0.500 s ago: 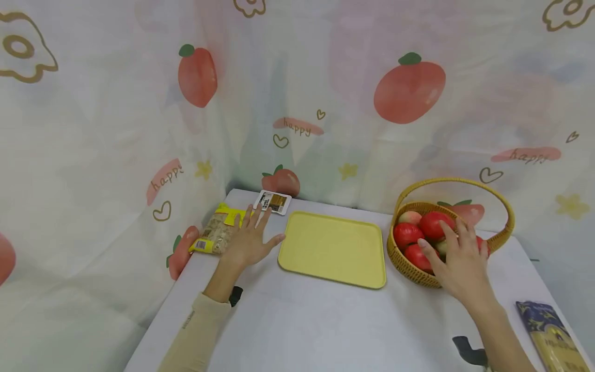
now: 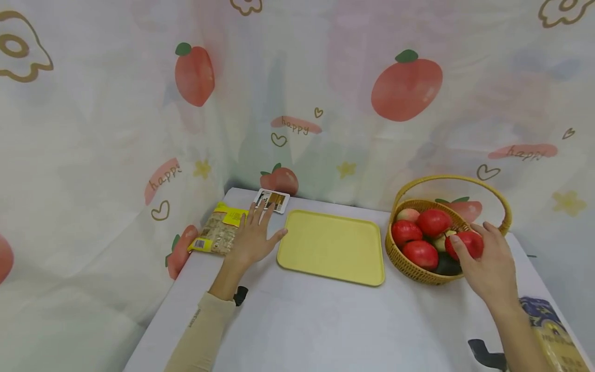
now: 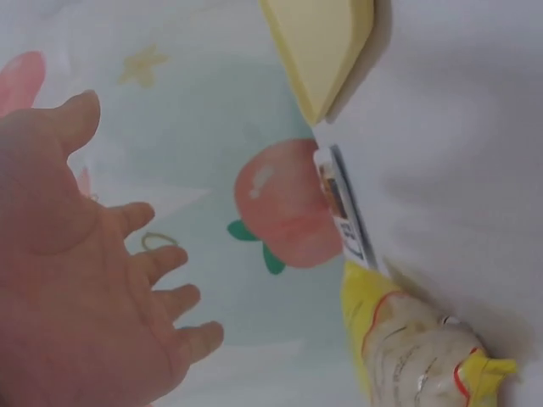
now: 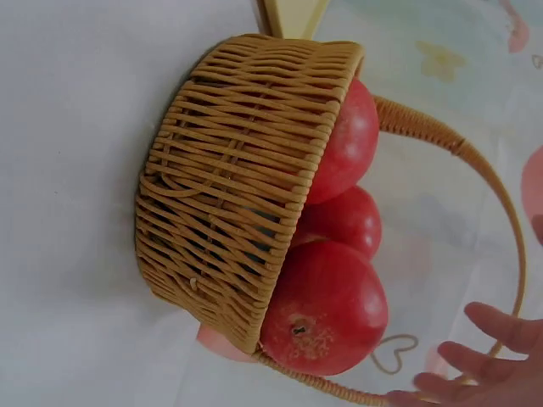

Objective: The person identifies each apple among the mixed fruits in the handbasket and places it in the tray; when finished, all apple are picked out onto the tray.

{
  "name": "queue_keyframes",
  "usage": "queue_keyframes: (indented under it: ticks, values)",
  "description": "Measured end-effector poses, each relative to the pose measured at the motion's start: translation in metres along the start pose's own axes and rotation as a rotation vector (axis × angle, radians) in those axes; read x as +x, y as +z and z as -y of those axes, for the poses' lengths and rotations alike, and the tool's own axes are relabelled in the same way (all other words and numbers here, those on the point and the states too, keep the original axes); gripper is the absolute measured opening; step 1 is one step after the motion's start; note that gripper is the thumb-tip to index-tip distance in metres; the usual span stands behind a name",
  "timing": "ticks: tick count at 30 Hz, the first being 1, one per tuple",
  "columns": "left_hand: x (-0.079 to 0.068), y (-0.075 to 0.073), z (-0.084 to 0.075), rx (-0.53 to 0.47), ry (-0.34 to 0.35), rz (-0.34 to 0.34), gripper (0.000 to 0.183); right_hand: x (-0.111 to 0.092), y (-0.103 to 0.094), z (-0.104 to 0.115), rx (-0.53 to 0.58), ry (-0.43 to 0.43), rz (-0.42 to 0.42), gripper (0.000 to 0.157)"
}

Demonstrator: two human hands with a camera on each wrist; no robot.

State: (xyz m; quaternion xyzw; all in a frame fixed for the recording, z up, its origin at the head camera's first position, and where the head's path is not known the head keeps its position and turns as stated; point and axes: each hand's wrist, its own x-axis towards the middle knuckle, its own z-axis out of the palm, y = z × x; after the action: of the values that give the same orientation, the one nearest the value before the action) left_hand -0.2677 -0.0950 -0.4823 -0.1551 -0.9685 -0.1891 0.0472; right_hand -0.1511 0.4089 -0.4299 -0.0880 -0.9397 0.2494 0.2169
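Four red apples visible in the wicker basket, right of the yellow tray; skins glossy, rounded. Between them, in the head view: a pale pink-and-cream fruit at the far left rim and a smooth dark green item, type unclear.

Right hand: fingers apart, near the rightmost apple. Head view has the thumb overlapping this apple; right wrist view shows a gap between fingertips and skin. Same wrist view reveals a tan speckled patch round a dark pit, plus the basket's outer weave.

Left hand: fingers spread, near the yellow-and-clear bag. Left wrist view shows the palm raised apart from the bag, and the bag's red-edged yellow end
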Motion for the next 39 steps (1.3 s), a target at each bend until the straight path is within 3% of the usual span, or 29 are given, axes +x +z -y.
queue_keyframes:
  ticks: [5,11,14,21,26,29,33,37,39]
  values:
    - [0.002,0.0,0.0,-0.201,-0.011,0.021,0.085,-0.001,-0.007,-0.013,0.026,0.081,-0.004,0.07]
    - [0.006,0.004,-0.005,-0.634,-0.067,0.06,0.081,0.006,-0.012,-0.03,0.055,0.218,0.089,0.077]
    - [0.01,0.01,-0.005,-0.806,-0.111,0.045,0.076,0.011,-0.013,-0.037,0.109,0.303,0.115,0.077]
    - [0.024,0.033,-0.001,-1.109,-0.271,0.046,0.068,0.017,-0.011,-0.052,0.289,0.573,0.012,0.068]
    - [0.029,0.045,0.0,-1.332,-0.382,0.104,0.069,0.016,-0.01,-0.057,0.43,0.648,-0.027,0.074]
    - [0.029,0.049,0.0,-1.414,-0.424,0.117,0.064,0.017,-0.006,-0.056,0.516,0.682,-0.056,0.078]
    - [0.029,0.055,0.002,-1.474,-0.478,0.122,0.063,0.019,0.003,-0.053,0.408,0.685,-0.069,0.081]
    - [0.031,0.061,0.003,-1.53,-0.491,0.135,0.065,0.02,0.01,-0.052,0.195,0.626,-0.076,0.084]
    - [0.032,0.063,0.002,-1.547,-0.492,0.136,0.065,0.02,0.012,-0.052,0.16,0.591,-0.076,0.086]
